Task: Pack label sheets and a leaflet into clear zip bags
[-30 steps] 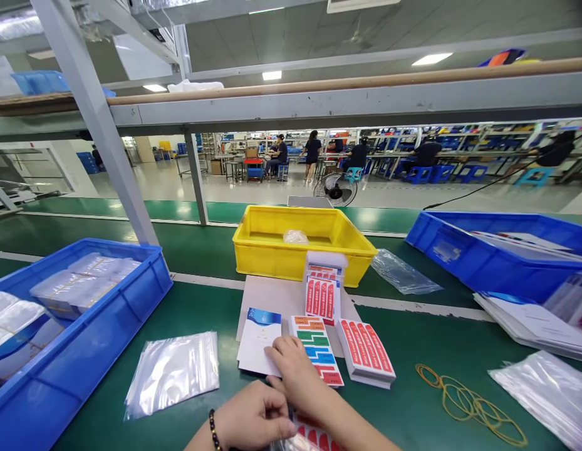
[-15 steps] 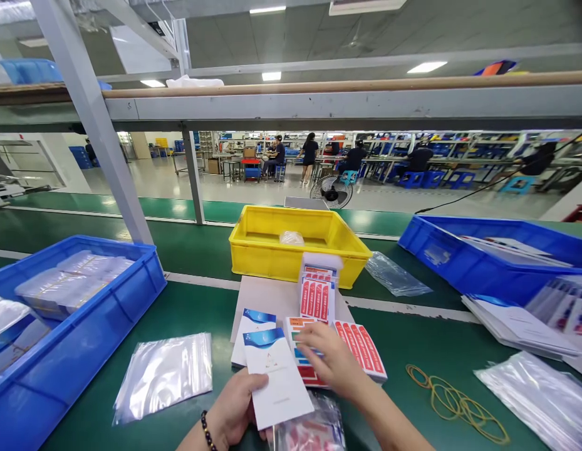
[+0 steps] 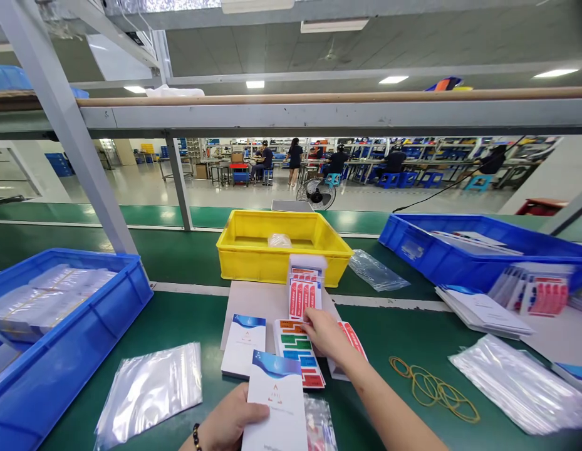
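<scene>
My left hand (image 3: 232,418) grips a white booklet (image 3: 277,401) with a blue top band, thumb on its front. Behind it a stack of like booklets (image 3: 245,344) lies on a pale board (image 3: 229,326). My right hand (image 3: 327,335) has its fingers pinched at the upper right corner of a multicoloured sticker sheet (image 3: 297,351), on top of a stack. Just beyond the fingertips, red-and-white sticker sheets (image 3: 304,297) lean in a pale holder. Another red sticker stack (image 3: 349,341) is partly hidden by my right wrist. A clear bag with red-printed contents (image 3: 319,423) lies beneath the held booklet.
A yellow bin (image 3: 253,263) stands at the back, blue bins (image 3: 114,300) (image 3: 413,247) on both sides. Clear bags (image 3: 154,388) lie left, more plastic bags (image 3: 516,382) right. Rubber bands (image 3: 434,388) and a booklet pile (image 3: 483,310) are on the right.
My left hand has brought a booklet off the stack and toward me. My right hand has left the booklets and moved to the sticker stacks. The view has turned slightly right.
</scene>
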### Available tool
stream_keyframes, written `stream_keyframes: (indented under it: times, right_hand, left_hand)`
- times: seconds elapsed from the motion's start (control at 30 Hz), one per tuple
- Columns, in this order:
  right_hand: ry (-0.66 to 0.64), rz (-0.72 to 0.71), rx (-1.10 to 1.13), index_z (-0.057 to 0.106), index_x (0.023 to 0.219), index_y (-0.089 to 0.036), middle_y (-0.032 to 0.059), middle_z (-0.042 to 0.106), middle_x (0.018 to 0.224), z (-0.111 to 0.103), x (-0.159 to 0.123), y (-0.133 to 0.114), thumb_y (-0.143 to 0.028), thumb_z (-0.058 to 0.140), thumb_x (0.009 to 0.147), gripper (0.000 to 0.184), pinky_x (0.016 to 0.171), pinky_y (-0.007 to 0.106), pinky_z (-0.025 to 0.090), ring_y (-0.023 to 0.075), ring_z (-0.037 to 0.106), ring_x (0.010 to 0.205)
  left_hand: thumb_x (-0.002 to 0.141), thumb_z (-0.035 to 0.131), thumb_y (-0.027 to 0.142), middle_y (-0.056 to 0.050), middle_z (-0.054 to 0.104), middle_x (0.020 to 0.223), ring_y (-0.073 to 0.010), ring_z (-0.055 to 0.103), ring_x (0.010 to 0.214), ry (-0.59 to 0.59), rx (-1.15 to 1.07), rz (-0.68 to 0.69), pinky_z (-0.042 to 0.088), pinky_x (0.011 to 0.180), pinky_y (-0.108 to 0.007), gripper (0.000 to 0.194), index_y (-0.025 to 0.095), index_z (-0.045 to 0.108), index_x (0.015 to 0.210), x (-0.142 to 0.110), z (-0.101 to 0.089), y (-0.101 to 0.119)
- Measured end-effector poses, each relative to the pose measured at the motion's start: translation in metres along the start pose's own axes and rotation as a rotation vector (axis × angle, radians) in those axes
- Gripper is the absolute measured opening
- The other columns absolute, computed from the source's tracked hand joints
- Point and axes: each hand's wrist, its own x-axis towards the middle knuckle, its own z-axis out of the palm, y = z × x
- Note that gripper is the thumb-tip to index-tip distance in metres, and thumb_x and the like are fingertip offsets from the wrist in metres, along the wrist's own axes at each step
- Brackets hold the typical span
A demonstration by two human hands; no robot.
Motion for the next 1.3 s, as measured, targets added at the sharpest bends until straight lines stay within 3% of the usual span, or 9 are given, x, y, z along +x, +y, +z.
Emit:
stream_keyframes:
  times: [0.23,0.37,0.5,0.7,0.77,0.87,0.93,1.03,1.3]
  right_hand:
    - [0.059,0.026,0.327,0.059,0.061,-0.019,0.0016,0.063,0.066,-0.018,0.005,0.008,-0.033,0.049,0.077,0.024,0.058,0.026,0.039,0.0180,0.056,0.065]
    - [0.183,0.076,0.520,0.066,0.072,-0.018,0.0040,0.066,0.074,-0.028,0.005,0.016,-0.040,0.050,0.075,0.027,0.064,0.028,0.042,0.0203,0.058,0.072]
    - [0.281,0.181,0.691,0.065,0.081,-0.014,0.0045,0.062,0.063,-0.029,-0.003,0.020,-0.052,0.043,0.077,0.045,0.050,0.026,0.039,0.0163,0.053,0.055]
    - [0.003,0.136,0.792,0.066,0.061,-0.015,0.0005,0.058,0.049,-0.005,-0.044,-0.020,-0.046,0.059,0.069,0.033,0.042,0.022,0.037,0.0120,0.049,0.042]
    - [-0.064,0.051,0.665,0.065,0.064,-0.017,0.0017,0.064,0.059,0.000,-0.056,-0.026,-0.040,0.052,0.076,0.029,0.050,0.024,0.042,0.0152,0.056,0.054]
    - [0.137,-0.020,0.272,0.063,0.070,-0.018,0.0051,0.066,0.071,-0.003,-0.063,-0.012,-0.036,0.036,0.087,0.036,0.062,0.028,0.042,0.0182,0.058,0.068]
    - [0.276,0.015,-0.054,0.060,0.067,-0.017,0.0087,0.063,0.070,-0.006,-0.062,0.004,-0.037,0.036,0.087,0.037,0.063,0.030,0.039,0.0208,0.057,0.069]
    - [0.240,0.112,-0.417,0.059,0.066,-0.015,0.0132,0.062,0.072,-0.009,-0.059,0.019,-0.038,0.049,0.081,0.029,0.060,0.032,0.037,0.0256,0.057,0.069]
    - [0.061,0.207,-0.458,0.063,0.066,-0.013,0.0146,0.064,0.072,-0.015,-0.056,0.010,-0.026,0.044,0.083,0.029,0.054,0.030,0.034,0.0251,0.061,0.066]
  left_hand:
    - [0.055,0.074,0.021,-0.017,0.069,0.088,-0.0320,0.063,0.088,-0.006,0.041,-0.060,0.043,0.083,-0.043,0.036,0.006,0.067,0.087,0.001,0.002,-0.001]
    - [0.059,0.073,0.022,-0.016,0.070,0.085,-0.0316,0.063,0.089,0.047,-0.020,-0.084,0.043,0.085,-0.043,0.033,0.006,0.066,0.086,0.003,0.003,-0.003]
    - [0.067,0.068,0.031,-0.016,0.071,0.081,-0.0303,0.063,0.091,0.144,-0.136,-0.080,0.042,0.088,-0.043,0.032,0.005,0.066,0.085,0.008,0.002,-0.008]
    - [0.076,0.055,0.048,-0.016,0.070,0.087,-0.0286,0.064,0.089,0.167,-0.250,-0.075,0.045,0.086,-0.041,0.047,0.006,0.062,0.095,0.014,0.009,-0.009]
    - [0.074,0.061,0.042,-0.016,0.071,0.082,-0.0275,0.067,0.080,0.247,-0.197,-0.098,0.047,0.082,-0.040,0.040,0.006,0.062,0.091,0.014,0.013,-0.007]
    - [0.070,0.067,0.033,-0.014,0.071,0.075,-0.0269,0.068,0.071,0.337,-0.129,-0.136,0.050,0.075,-0.038,0.032,0.006,0.061,0.085,0.012,0.017,-0.005]
    - [0.069,0.068,0.033,-0.014,0.071,0.074,-0.0268,0.068,0.070,0.352,-0.125,-0.131,0.051,0.072,-0.037,0.032,0.006,0.060,0.085,0.012,0.018,-0.004]
    - [0.069,0.069,0.033,-0.014,0.071,0.076,-0.0270,0.068,0.071,0.357,-0.123,-0.116,0.052,0.071,-0.037,0.032,0.007,0.060,0.086,0.013,0.018,-0.004]
    - [0.066,0.071,0.032,-0.014,0.071,0.076,-0.0279,0.068,0.072,0.377,-0.133,-0.132,0.052,0.069,-0.037,0.032,0.008,0.059,0.085,0.010,0.024,0.003]
